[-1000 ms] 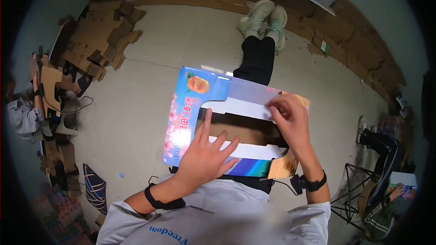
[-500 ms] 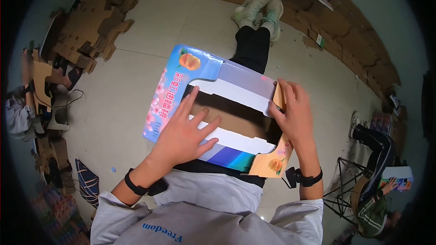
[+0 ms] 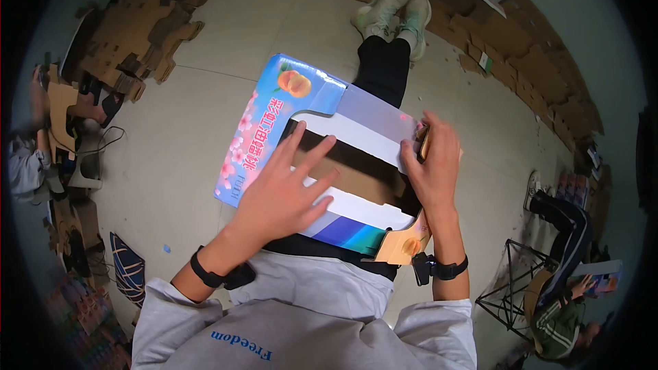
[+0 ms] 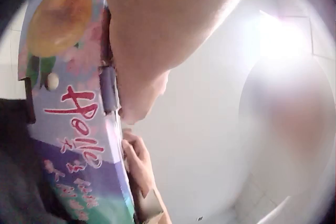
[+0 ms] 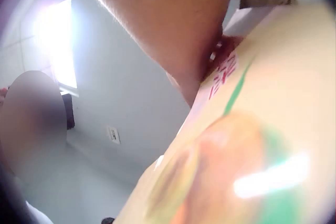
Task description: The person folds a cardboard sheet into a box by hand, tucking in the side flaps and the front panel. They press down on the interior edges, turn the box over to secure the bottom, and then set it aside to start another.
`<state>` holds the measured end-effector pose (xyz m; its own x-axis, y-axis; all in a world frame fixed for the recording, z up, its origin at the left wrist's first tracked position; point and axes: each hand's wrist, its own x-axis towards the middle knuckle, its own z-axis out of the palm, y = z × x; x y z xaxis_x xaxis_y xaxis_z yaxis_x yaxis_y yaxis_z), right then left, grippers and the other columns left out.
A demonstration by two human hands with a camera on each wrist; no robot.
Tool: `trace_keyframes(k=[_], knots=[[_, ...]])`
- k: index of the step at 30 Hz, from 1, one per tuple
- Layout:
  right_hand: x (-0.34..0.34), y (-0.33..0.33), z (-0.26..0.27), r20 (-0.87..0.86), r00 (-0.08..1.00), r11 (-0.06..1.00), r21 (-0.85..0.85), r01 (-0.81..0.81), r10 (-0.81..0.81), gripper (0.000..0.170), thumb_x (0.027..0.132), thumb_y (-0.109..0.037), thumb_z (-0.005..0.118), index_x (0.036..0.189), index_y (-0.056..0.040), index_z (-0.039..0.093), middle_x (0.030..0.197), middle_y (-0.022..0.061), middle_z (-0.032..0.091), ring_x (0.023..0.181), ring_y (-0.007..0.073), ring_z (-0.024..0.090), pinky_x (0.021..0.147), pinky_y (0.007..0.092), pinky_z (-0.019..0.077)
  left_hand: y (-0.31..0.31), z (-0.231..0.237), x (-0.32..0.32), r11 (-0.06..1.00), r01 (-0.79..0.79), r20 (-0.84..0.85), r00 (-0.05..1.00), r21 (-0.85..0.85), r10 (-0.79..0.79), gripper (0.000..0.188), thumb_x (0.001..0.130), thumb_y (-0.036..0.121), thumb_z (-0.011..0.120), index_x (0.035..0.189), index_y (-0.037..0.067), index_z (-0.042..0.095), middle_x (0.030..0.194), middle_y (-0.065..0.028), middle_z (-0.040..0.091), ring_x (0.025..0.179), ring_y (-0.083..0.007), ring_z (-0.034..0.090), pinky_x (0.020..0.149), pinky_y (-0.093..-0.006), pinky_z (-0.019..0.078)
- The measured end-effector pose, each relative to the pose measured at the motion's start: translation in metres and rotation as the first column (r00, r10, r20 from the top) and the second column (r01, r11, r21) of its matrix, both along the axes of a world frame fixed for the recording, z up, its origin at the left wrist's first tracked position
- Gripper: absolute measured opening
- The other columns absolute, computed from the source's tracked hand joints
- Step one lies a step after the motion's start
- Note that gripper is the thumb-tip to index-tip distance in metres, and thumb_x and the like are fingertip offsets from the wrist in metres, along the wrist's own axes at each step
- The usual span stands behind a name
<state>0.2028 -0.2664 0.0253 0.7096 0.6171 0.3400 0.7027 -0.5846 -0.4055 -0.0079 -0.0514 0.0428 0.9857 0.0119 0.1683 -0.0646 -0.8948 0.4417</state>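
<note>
1 printed carton (image 3: 346, 138) has its orange end panel (image 3: 404, 246) now clamped between the right hand's (image 3: 435, 168) fingers, the left hand's (image 3: 277, 195) fingers spread apart, seemingly bracing it.

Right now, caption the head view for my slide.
A person's left hand spreads over an open-topped, fruit-printed carton while the right hand grips one end.

The left hand (image 3: 279, 195) is splayed, the right hand (image 3: 437, 163) curled
</note>
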Motion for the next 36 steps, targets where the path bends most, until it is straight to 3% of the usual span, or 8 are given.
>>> trace_keyframes(k=[5,8,14,17,20,26,31,36], knots=[[-0.013,0.014,0.027,-0.124,0.987,0.976,-0.180,-0.119,0.097,0.065,0.083,-0.033,0.090,0.138,-0.0081,0.067,0.129,0.0163,0.064,0.122,0.0371,0.059,0.108,0.0496,0.0447,0.065,0.018,0.030,0.909,-0.111,-0.010,0.993,-0.401,0.117,0.046,0.089,0.015,0.081,0.134,0.011,0.074,0.163,-0.0157,0.053,0.155,-0.0460,0.044,0.124,-0.0565,0.0427],[-0.019,0.021,0.026,-0.087,0.973,0.964,-0.147,-0.223,0.212,0.078,0.074,-0.034,0.097,0.140,-0.0087,0.066,0.130,0.0191,0.062,0.122,0.0400,0.058,0.108,0.0507,0.0451,0.098,0.017,0.062,0.993,-0.022,0.044,0.999,0.120,0.017,0.053,0.089,0.021,0.080,0.140,0.011,0.071,0.154,-0.0159,0.060,0.148,-0.0428,0.052,0.125,-0.0553,0.0416],[-0.030,0.021,0.023,-0.077,0.981,0.967,-0.171,-0.188,0.178,0.083,0.068,-0.027,0.098,0.142,-0.0104,0.064,0.134,0.0219,0.060,0.124,0.0414,0.057,0.107,0.0526,0.0450,0.106,0.001,0.099,0.953,0.129,-0.145,0.985,0.275,-0.091,0.051,0.087,0.028,0.075,0.133,0.008,0.066,0.134,-0.0164,0.067,0.127,-0.0381,0.062,0.114,-0.0525,0.0486],[-0.029,0.024,0.015,-0.083,0.981,0.973,-0.138,-0.185,0.175,0.084,0.066,-0.024,0.096,0.142,-0.0110,0.063,0.134,0.0217,0.060,0.125,0.0413,0.058,0.107,0.0522,0.0452,0.110,-0.009,0.092,0.989,0.094,0.130,0.986,0.114,-0.109,0.047,0.085,0.024,0.073,0.128,0.005,0.064,0.128,-0.0163,0.068,0.121,-0.0390,0.064,0.107,-0.0495,0.0513],[-0.027,0.025,0.012,-0.130,0.977,0.978,-0.103,-0.183,0.170,0.083,0.064,-0.021,0.095,0.141,-0.0122,0.064,0.134,0.0211,0.060,0.125,0.0410,0.058,0.109,0.0512,0.0449,0.114,0.019,0.084,0.993,0.031,0.043,0.999,-0.116,-0.026,0.046,0.086,0.020,0.071,0.129,0.004,0.064,0.125,-0.0161,0.068,0.115,-0.0403,0.065,0.103,-0.0479,0.0521],[-0.023,0.026,0.011,-0.164,0.966,0.968,-0.119,-0.219,0.199,0.084,0.063,-0.017,0.092,0.142,-0.0135,0.064,0.135,0.0206,0.060,0.127,0.0405,0.057,0.111,0.0506,0.0450,0.110,0.020,0.072,0.993,0.053,0.085,0.995,-0.104,-0.044,0.038,0.089,0.014,0.069,0.127,0.009,0.068,0.133,-0.0141,0.065,0.120,-0.0406,0.064,0.105,-0.0503,0.0513],[-0.023,0.022,0.007,-0.174,0.966,0.975,-0.076,-0.207,0.191,0.082,0.063,-0.016,0.090,0.141,-0.0137,0.064,0.137,0.0197,0.059,0.128,0.0410,0.057,0.112,0.0504,0.0450,0.091,0.022,0.058,0.970,0.215,0.170,0.957,0.115,-0.233,0.029,0.089,0.013,0.075,0.118,0.010,0.071,0.136,-0.0160,0.064,0.120,-0.0400,0.063,0.102,-0.0513,0.0532],[-0.022,0.020,0.002,-0.189,0.967,0.984,-0.009,-0.176,0.171,0.080,0.063,-0.017,0.089,0.139,-0.0131,0.065,0.136,0.0181,0.060,0.127,0.0406,0.057,0.112,0.0498,0.0451,0.073,0.032,-0.033,0.883,0.470,-0.049,0.881,-0.011,-0.470,0.023,0.084,0.019,0.081,0.082,0.007,0.061,0.105,-0.0081,0.064,0.102,-0.0281,0.064,0.088,-0.0414,0.0551]])
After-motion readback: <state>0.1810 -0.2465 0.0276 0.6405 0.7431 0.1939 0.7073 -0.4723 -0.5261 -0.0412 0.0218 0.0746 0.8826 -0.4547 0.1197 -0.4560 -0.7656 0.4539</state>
